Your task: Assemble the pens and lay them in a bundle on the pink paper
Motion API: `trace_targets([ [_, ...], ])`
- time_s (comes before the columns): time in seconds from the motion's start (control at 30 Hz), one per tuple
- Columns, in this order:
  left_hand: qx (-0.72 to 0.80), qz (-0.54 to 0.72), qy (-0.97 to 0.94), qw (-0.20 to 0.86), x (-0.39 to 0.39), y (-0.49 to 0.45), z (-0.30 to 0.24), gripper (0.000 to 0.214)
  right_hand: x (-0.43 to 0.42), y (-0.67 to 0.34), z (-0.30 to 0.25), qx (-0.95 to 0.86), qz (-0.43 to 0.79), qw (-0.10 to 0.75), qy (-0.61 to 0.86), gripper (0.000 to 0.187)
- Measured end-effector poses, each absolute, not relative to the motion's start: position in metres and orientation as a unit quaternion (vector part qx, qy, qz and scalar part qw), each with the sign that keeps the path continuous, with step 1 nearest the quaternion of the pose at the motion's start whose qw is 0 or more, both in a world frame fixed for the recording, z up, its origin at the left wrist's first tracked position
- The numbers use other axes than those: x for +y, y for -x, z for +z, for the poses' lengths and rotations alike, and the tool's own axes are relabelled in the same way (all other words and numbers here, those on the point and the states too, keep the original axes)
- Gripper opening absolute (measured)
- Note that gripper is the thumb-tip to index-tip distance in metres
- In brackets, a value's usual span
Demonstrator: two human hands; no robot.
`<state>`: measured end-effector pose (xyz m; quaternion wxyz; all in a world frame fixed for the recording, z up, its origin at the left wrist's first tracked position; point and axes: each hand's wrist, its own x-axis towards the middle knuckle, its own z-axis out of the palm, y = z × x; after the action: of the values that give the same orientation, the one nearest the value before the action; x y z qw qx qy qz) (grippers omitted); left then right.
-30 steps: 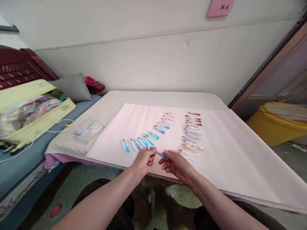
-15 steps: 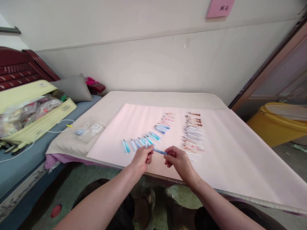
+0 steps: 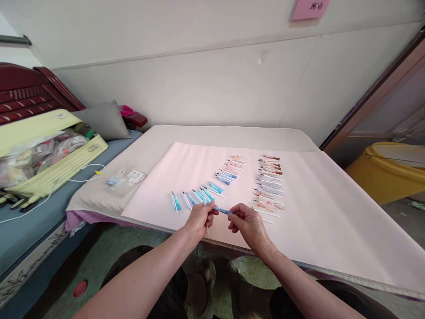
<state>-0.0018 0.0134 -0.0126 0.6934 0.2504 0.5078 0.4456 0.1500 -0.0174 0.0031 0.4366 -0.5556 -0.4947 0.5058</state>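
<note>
A slim blue pen barrel (image 3: 222, 210) is held level between my two hands, above the near part of the pink sheet (image 3: 315, 221). My left hand (image 3: 201, 219) is closed on its left end. Out of the same fist sticks a thin white rod (image 3: 205, 201), its lower tip showing below the fingers. My right hand (image 3: 247, 222) pinches the barrel's right end between thumb and fingers. Just beyond my left hand lie several teal and blue pens (image 3: 199, 195) with white parts. Past my right hand runs a column of white, peach and brown pens (image 3: 269, 186).
Clear plastic bags (image 3: 131, 177) rest left of the sheet on the padded bed top. A yellow case (image 3: 94, 146) full of packets sits on the blue bed, near a grey pillow (image 3: 103, 122). At right stands a yellow bin (image 3: 385, 170). A wall (image 3: 199, 88) closes the back.
The view has shifted slightly. My left hand has moved slightly along the blue barrel toward my right hand; both hands keep their hold.
</note>
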Motion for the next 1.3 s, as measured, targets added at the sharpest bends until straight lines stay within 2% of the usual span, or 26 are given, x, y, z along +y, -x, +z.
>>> trace_targets([
  [0.23, 0.509, 0.425, -0.263, 0.701, 0.012, -0.001, -0.014, 0.029, -0.015, -0.147, -0.008, -0.415, 0.594, 0.426, 0.541, 0.012],
  [0.4, 0.504, 0.423, -0.202, 0.725, 0.016, 0.003, -0.010, 0.029, -0.015, -0.148, -0.009, -0.316, 0.664, 0.445, 0.510, 0.017],
  [0.8, 0.483, 0.411, -0.132, 0.761, 0.018, 0.005, -0.003, 0.015, -0.015, -0.151, -0.007, -0.321, 0.679, 0.432, 0.498, 0.020],
  [1.1, 0.476, 0.441, -0.195, 0.735, 0.016, 0.005, -0.006, 0.023, -0.016, -0.143, -0.009, -0.420, 0.605, 0.416, 0.534, 0.016],
  [1.3, 0.490, 0.444, -0.187, 0.727, 0.017, 0.004, -0.007, 0.018, -0.015, -0.144, -0.010, -0.426, 0.588, 0.427, 0.539, 0.015],
])
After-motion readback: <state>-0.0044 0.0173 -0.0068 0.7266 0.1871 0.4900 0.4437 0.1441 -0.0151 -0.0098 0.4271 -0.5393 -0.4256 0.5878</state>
